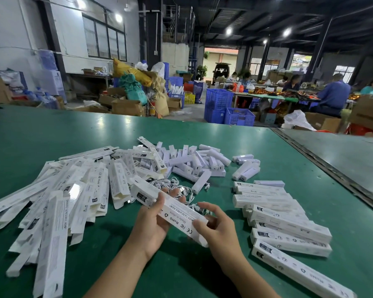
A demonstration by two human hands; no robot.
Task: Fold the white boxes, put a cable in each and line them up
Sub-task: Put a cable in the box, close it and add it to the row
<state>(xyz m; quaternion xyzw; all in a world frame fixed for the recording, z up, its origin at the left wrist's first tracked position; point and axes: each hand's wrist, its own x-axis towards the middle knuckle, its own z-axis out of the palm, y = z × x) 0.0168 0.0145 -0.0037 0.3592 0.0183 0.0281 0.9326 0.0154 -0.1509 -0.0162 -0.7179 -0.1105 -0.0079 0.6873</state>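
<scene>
I hold one long white box [177,211] slanted above the green table [41,134]. My left hand [155,222] grips its middle from below, thumb on top. My right hand [215,229] grips its near end, fingers curled over the end flap. A heap of flat unfolded white boxes [63,194] lies to the left. White cables [170,182] lie in a tangle just beyond my hands. Several folded boxes [289,224] lie side by side in a row at the right.
Small white lamp units [194,162] are piled at the table's centre back, with a few more [246,166] to their right. A metal seam [323,166] runs along the table's right side. Blue crates, cartons and seated workers fill the hall beyond.
</scene>
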